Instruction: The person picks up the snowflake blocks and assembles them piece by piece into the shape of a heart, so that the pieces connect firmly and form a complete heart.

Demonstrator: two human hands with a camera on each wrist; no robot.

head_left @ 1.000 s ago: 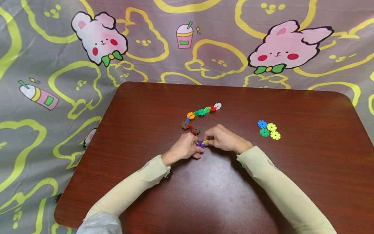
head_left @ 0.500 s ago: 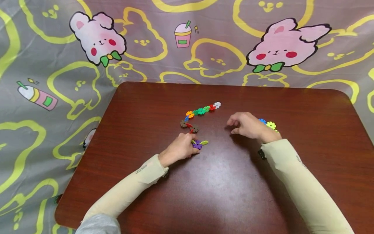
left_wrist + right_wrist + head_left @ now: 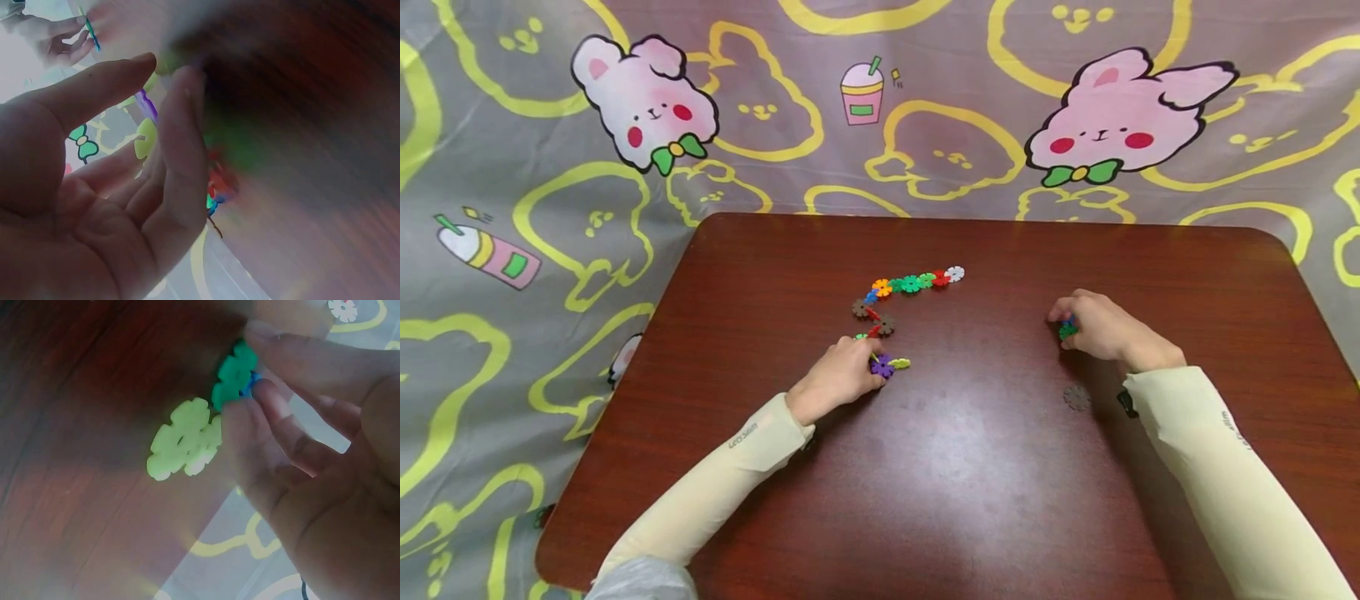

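Pinching a green disc (image 3: pixel 234 378) from the loose pile on the worktop (image 3: pixel 1000 467), the right hand (image 3: pixel 1101 327) seems to be fetching the next piece while the left hand (image 3: pixel 838 377) grips the chain's (image 3: pixel 910 284) purple end (image 3: pixel 881 365), so joining likely calls for aligned slots.

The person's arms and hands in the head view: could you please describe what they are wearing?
Both arms wear long, close-fitting cream sleeves to the wrist: left sleeve, right sleeve. Each bears small dark lettering, too small to read. The left hand and right hand are bare; no rings show.
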